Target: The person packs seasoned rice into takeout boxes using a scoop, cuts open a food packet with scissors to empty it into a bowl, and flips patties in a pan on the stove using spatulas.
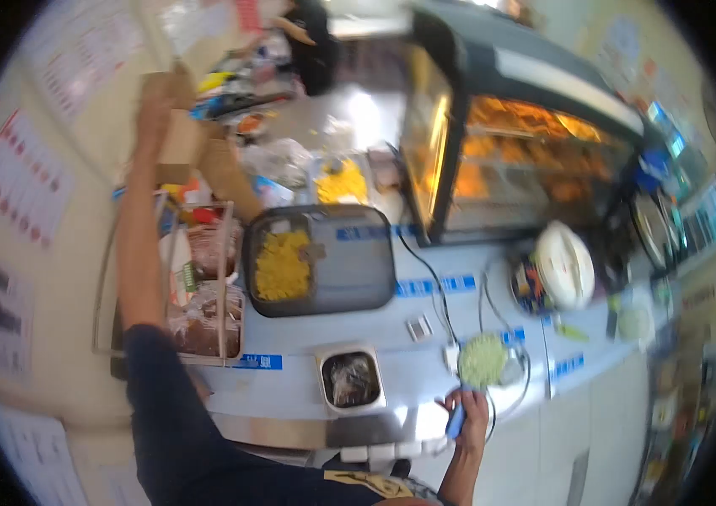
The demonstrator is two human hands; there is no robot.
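My left arm stretches up the left side, and my left hand (154, 114) is at a brown cardboard box (179, 148) against the wall. Motion smears its fingers. At the counter's front edge my right hand (474, 415) is closed around a blue handle (456, 420); I cannot tell what tool it belongs to. Just beyond that hand lies a round heap of pale green shredded food (484, 361). Below my left hand is a wire rack (225, 295) with bags of dark contents. Beside the rack sits a dark tray (353, 291) with yellow pieces in its left part.
A square metal container (377, 354) lined with plastic stands near the front edge. The lit glass food warmer (535, 185) takes up the back right. A white-lidded pot (566, 266), loose cables (435, 278) and a small white timer-like device (418, 327) are on the counter.
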